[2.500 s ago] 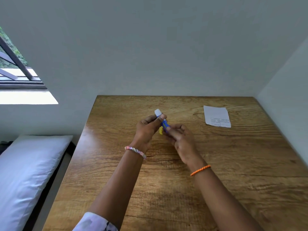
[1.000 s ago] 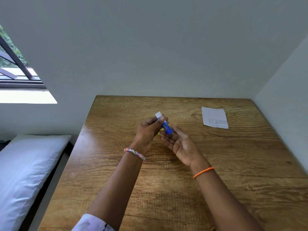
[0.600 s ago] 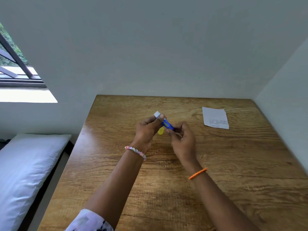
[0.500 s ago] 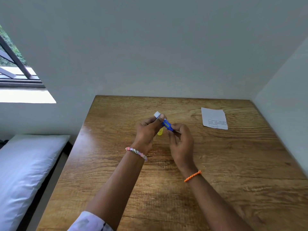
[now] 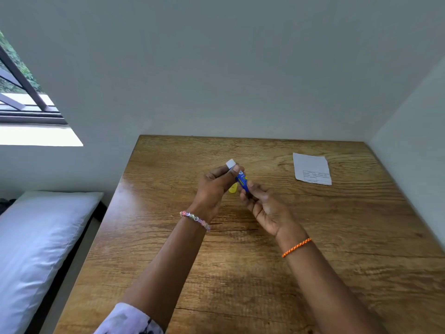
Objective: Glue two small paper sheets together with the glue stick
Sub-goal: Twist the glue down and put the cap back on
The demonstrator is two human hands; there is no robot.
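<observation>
A blue glue stick [image 5: 241, 180] with a white end is held above the middle of the wooden table [image 5: 337, 237]. My left hand [image 5: 214, 186] grips its upper part between thumb and fingers. My right hand [image 5: 265, 208] pinches its lower end with the fingertips, palm turned up. A small yellow piece [image 5: 233, 189], perhaps the cap, shows just below the stick; I cannot tell whether it lies on the table or is held. A white paper sheet [image 5: 311, 168] with a printed box lies flat at the back right of the table, well apart from both hands.
White walls close the table at the back and the right. The table's left edge drops to a bed with a white pillow [image 5: 36, 249]. A window [image 5: 21, 92] is at the upper left.
The right hand opened flat under the stick a second ago, closed on its lower end, and now has its palm turned up again with fingertips on the stick. The left hand stayed put.
</observation>
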